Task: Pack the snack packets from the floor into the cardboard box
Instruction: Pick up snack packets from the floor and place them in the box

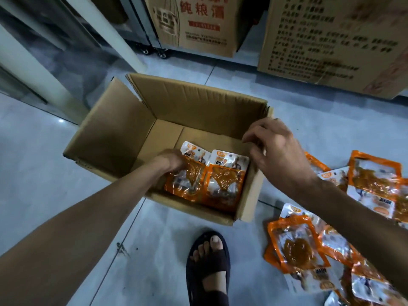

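An open cardboard box (123,129) stands on the tiled floor (44,164), flaps up; two orange snack packets lie flat side by side at its near right corner, touching each other. The left hand (171,161) reaches down inside the box and rests on the left packet (187,182), fingers curled over its upper part; whether it grips or only presses I cannot tell. The right packet (225,184) lies just beside it, against the box's right wall. The right hand (276,149) hovers over the right rim of the box, fingers loosely bent and apart, holding nothing. A heap of loose packets (295,244) lies overlapping on the floor to the right of the box, partly under the right forearm. A foot in a dark sandal (207,268) stands on the floor near the box's near side; two larger printed cartons (194,25) stand at the far edge of the floor.
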### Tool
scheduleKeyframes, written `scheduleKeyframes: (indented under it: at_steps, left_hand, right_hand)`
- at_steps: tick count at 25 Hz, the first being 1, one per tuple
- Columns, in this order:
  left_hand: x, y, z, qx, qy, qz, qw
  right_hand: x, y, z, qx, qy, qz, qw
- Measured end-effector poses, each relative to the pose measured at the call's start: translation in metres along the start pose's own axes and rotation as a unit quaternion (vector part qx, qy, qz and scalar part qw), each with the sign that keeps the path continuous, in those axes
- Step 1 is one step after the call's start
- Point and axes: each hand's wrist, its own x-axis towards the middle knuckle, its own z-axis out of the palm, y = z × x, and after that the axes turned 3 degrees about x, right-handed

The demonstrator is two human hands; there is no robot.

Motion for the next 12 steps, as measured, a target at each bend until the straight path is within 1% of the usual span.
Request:
scheduleKeyframes:
  at_steps: [2,4,5,7,9,11,12]
  left_hand:
    - [-0.009,0.009,-0.002,0.01,0.06,-0.005,0.998]
    - [-0.029,0.029,-0.002,0.016,0.149,-0.003,0.989]
    - [-0.044,0.042,-0.001,-0.003,0.198,0.016,0.98]
    - [-0.076,0.067,0.002,-0.038,0.297,0.103,0.948]
    - [-0.115,0.093,0.004,-0.053,0.369,0.2,0.906]
    - [-0.147,0.124,0.013,-0.064,0.403,0.306,0.86]
    - [-0.158,0.139,0.024,-0.077,0.389,0.37,0.84]
  right_hand:
    - [-0.006,0.005,-0.013,0.027,0.023,0.014,0.999]
    - [-0.018,0.01,-0.023,0.04,0.032,0.04,0.998]
    - [-0.025,0.012,-0.027,0.048,0.028,0.059,0.997]
    - [-0.042,0.02,-0.034,0.071,0.023,0.094,0.993]
    - [-0.064,0.035,-0.042,0.092,0.025,0.119,0.988]
    - [-0.101,0.06,-0.053,0.075,0.007,0.151,0.986]
    - [-0.125,0.074,-0.059,0.049,-0.019,0.185,0.981]
